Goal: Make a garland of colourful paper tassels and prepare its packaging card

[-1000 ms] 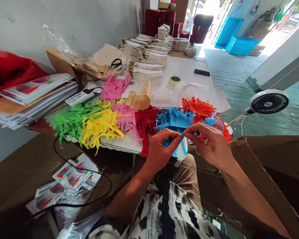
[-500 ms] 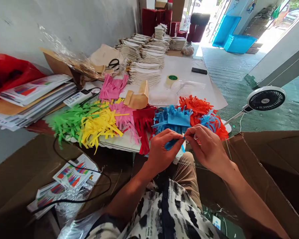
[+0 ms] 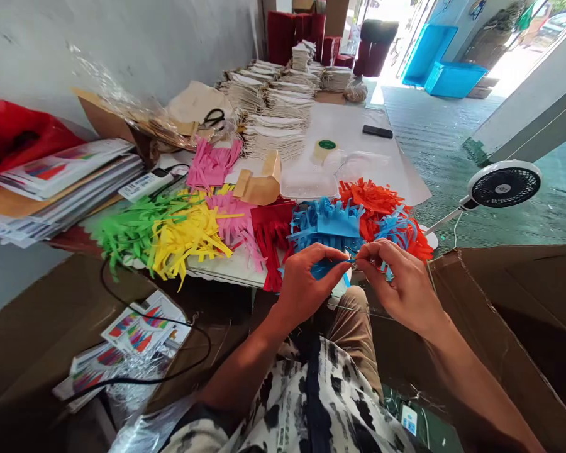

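Observation:
My left hand (image 3: 306, 277) is closed around a blue fringed paper tassel (image 3: 321, 269), thumb and forefinger pinching it near one end. Fingertips of my right hand (image 3: 400, 280) pinch the small blue end sticking out towards them; whether a string is there too is hard to make out. Just beyond my hands on the table lies a pile of blue fringed paper (image 3: 339, 220), with orange-red fringed paper (image 3: 372, 201) to its right. Dark red (image 3: 271, 229), pink (image 3: 233, 220), yellow (image 3: 188, 242) and green fringed paper (image 3: 127, 229) lie in a row to the left.
Stacks of white, stringed paper pieces (image 3: 276, 135) stand farther back, near a tape roll (image 3: 325, 149), a clear plastic tray (image 3: 309, 187) and a black phone-like object (image 3: 377, 131). A fan (image 3: 504, 184) stands right. Cardboard boxes (image 3: 509, 296) flank my lap.
My right fingertips have moved slightly right, away from my left hand, and a little more of the blue end shows between them. My left hand stays nearly still.

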Available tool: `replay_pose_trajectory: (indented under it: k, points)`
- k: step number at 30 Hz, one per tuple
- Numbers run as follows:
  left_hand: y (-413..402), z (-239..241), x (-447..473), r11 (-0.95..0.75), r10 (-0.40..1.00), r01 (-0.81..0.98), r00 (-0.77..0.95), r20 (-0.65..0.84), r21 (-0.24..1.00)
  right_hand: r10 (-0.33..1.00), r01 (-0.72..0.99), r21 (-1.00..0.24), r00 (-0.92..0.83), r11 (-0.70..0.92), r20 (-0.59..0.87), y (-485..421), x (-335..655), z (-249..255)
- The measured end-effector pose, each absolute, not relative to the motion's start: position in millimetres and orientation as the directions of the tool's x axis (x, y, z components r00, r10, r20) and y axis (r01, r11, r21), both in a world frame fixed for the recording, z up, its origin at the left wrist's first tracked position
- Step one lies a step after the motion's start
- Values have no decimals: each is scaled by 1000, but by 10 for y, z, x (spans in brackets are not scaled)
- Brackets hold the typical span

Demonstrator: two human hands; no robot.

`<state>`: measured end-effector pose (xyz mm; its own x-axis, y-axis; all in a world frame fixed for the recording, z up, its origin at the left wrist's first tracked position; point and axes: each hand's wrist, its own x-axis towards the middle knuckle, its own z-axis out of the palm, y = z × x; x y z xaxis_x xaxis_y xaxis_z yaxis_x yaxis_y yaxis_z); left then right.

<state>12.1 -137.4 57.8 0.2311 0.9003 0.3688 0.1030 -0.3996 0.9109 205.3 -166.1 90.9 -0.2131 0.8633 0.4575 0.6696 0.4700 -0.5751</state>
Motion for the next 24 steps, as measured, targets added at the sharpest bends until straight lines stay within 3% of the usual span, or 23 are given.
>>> replay_pose_trajectory:
  k: [6, 18, 24]
  points:
    - [-1351, 548, 144, -441, 872, 78, 274, 406, 894, 919, 609, -698, -152, 377, 364, -1682, 2100, 917]
    - [-1372, 466, 156, -342, 899, 40, 306, 315, 939, 950, 583, -766, -33, 272, 312, -1730, 2142, 810]
    - [-1415, 321, 170, -284, 925, 4, 265, 273, 959, 981, 375, -908, -19, 187, 194, -1788, 2064, 607]
